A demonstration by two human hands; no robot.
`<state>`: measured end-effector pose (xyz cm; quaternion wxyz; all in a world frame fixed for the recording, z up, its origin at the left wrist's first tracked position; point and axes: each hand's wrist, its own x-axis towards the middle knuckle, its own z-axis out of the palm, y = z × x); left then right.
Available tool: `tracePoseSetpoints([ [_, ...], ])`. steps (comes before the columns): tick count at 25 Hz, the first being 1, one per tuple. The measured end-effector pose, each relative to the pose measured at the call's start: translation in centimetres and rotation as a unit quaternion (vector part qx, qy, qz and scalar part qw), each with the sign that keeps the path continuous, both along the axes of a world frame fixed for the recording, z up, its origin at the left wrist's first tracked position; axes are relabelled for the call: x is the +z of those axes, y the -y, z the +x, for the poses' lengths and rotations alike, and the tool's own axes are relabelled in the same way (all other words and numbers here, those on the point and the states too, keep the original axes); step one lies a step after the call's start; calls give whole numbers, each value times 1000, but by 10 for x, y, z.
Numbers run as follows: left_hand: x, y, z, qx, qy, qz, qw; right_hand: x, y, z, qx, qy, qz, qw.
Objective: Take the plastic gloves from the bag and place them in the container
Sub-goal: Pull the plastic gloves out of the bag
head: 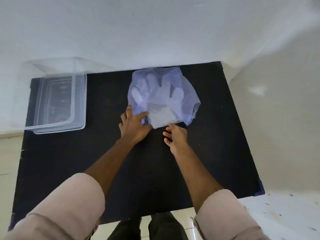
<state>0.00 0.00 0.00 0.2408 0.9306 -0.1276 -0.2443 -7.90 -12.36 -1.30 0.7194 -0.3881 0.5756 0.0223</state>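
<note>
A translucent bluish plastic bag (pixel 180 84) lies on the black table (pixel 138 170) toward the far middle. Through it show pale plastic gloves (pixel 161 111), their finger shapes pointing away from me. My left hand (pixel 133 126) rests on the bag's near left corner, thumb pressing on the plastic. My right hand (pixel 175 135) hovers just below the bag's near edge, fingers spread, holding nothing. A clear rectangular plastic container (pixel 78 101) stands empty at the table's far left.
A white wall rises right behind the table's far edge. Pale floor tiles (pixel 277 213) lie to the right and left of the table. My dark trouser legs (pixel 147 227) stand at the near edge.
</note>
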Motion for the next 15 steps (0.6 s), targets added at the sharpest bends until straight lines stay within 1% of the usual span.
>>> tracePoseSetpoints([
  [2,-2,2,12,2,-15,37,999,-7,0,13,-54,-9,-31,998],
  [3,-6,2,18,-8,-25,53,998,-9,1,18,-75,-13,-31,997],
  [6,-12,2,29,-32,-27,54,998,-15,4,33,-113,-25,-28,993],
  [8,-12,-1,33,-32,-17,36,999,-17,3,41,-134,-25,-29,990],
  [10,-8,-2,32,-30,23,15,999,-15,-2,48,-153,-12,-48,987],
  [12,-3,-2,28,-33,89,-37,995,-10,-9,52,-142,14,-120,982],
  [14,-1,-3,24,-40,164,-100,981,-2,-16,53,-123,59,-186,973],
  [15,-1,-3,24,-40,193,-123,973,-2,-19,55,-132,72,-197,969],
])
